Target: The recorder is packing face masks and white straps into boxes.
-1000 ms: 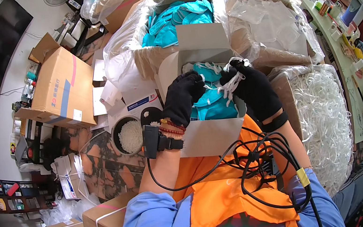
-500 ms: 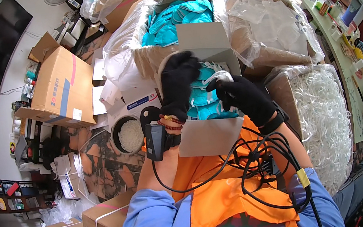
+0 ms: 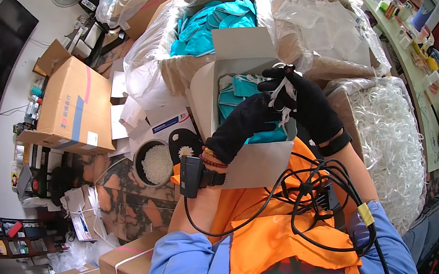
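Both my hands wear black gloves and meet over the right side of an open white carton (image 3: 205,96). Teal face masks (image 3: 240,88) fill the carton, partly hidden under my hands. My right hand (image 3: 309,103) is closed on a bundle of white elastic straps (image 3: 285,92). From the left, my left hand (image 3: 246,124) reaches across the masks, and its fingertips pinch at the same straps. Whether the straps are attached to a mask is hidden by the gloves.
Behind the carton stands a plastic-lined box (image 3: 163,68) heaped with teal masks. To the right is a box of white straps (image 3: 391,150). A pot of white grains (image 3: 156,164) sits on the floor at left, near a brown carton (image 3: 79,104). Black cables (image 3: 299,204) hang over my lap.
My left hand has moved down and right from the carton's left edge to meet the right hand. The right hand has shifted slightly right with the white straps, fingers now pointing up.
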Action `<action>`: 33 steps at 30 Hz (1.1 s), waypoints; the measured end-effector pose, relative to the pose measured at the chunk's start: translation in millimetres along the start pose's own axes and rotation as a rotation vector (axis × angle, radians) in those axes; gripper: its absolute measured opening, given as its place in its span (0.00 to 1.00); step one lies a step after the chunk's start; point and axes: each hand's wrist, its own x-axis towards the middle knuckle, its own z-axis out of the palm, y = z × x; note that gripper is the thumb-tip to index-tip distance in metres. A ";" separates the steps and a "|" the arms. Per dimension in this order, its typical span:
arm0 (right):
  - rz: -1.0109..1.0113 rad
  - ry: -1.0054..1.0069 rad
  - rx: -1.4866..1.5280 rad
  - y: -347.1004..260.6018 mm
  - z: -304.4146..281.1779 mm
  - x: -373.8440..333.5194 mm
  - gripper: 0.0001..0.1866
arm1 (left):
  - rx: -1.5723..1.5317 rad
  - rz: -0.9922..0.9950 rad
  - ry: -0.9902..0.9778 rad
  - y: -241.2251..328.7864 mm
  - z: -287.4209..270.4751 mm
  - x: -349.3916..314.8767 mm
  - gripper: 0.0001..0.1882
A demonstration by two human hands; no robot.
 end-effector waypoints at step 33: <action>-0.001 0.166 -0.398 -0.3 -5.5 3.5 0.19 | -0.021 -0.181 0.036 9.8 -2.0 -11.4 0.30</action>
